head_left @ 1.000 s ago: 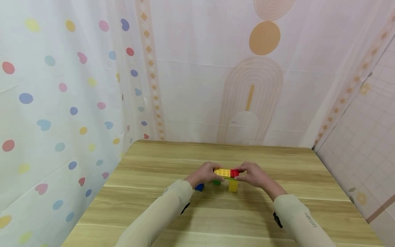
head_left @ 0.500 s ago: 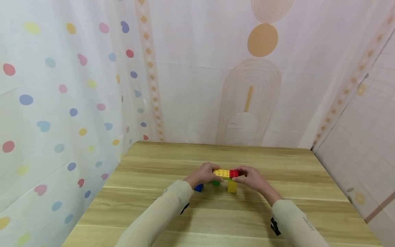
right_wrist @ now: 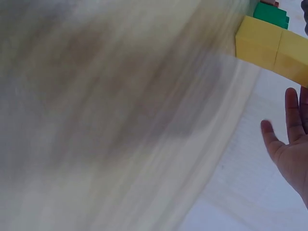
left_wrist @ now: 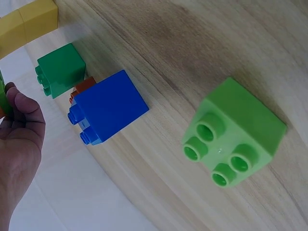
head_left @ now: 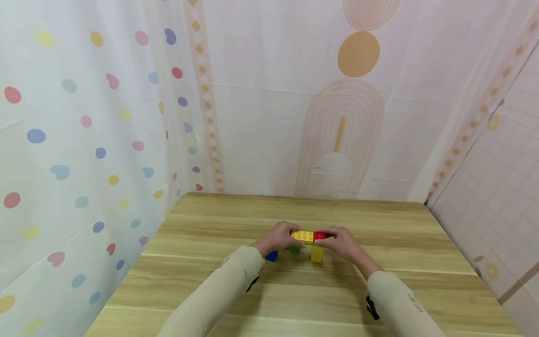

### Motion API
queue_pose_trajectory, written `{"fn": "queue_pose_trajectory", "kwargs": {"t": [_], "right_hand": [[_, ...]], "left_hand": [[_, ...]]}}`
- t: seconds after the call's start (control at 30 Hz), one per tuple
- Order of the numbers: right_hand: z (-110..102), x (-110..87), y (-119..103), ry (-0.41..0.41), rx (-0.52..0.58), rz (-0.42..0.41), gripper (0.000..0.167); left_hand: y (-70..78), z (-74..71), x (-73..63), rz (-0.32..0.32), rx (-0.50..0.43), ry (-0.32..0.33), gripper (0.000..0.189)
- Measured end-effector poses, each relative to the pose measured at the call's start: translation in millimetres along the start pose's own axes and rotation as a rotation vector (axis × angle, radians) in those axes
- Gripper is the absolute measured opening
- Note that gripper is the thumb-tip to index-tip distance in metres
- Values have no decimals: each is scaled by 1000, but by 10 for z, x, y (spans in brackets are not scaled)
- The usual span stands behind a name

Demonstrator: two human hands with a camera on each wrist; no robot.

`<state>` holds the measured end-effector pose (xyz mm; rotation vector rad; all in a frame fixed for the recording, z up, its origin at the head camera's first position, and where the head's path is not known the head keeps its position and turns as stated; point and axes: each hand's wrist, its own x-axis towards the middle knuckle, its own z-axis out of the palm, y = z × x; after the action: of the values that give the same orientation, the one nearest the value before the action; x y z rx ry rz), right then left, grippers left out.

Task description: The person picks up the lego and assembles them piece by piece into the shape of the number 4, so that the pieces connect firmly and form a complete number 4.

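My left hand [head_left: 279,236] grips the left end of a long yellow toy brick [head_left: 304,235], studs up. At its right end sits a red brick [head_left: 318,236], pinched between thumb and fingers of my right hand [head_left: 344,242]. A light green layer shows beneath the yellow brick. Below stands a column of two stacked yellow bricks [head_left: 317,254], seen also in the right wrist view; I cannot tell whether the held row is joined to it. In the left wrist view, a light green brick [left_wrist: 245,115] and a blue brick [left_wrist: 113,106] are near the left hand.
A dark green brick [left_wrist: 62,70] stands between the yellow column and the blue brick. An orange-red brick [left_wrist: 85,85] is partly hidden behind the blue one. All rest on a wooden table [head_left: 252,304], with a patterned curtain [head_left: 261,140] behind and at the sides.
My right thumb has slid slightly left along the red brick's front, and the right forearm has shifted left a little. My left hand stays nearly still on the yellow brick.
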<state>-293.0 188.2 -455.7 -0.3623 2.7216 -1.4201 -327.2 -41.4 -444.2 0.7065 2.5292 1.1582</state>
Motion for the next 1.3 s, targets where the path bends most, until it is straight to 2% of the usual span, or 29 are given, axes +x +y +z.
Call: {"fn": "queue_pose_trajectory", "kwargs": {"t": [0.3,0.53,0.67,0.83,1.1,1.3], "right_hand": [[-61,36,-66,-57,-97,-15,38],[-24,14,2,-47,-10,56,44],[27,-23,39,-24,69,48,43],[81,-39,54,-1,127,44,41],[130,-40,65,39,132,65,46],[140,-53,51,50,129,88,45]], "left_hand": [[-19,4,13,-5,2,-1,34],[8,1,3,-3,6,9,31],[12,5,-9,-18,14,9,32],[-3,18,-6,-4,31,16,31],[-4,27,6,0,65,32,38],[-18,28,-5,33,54,25,38]]}}
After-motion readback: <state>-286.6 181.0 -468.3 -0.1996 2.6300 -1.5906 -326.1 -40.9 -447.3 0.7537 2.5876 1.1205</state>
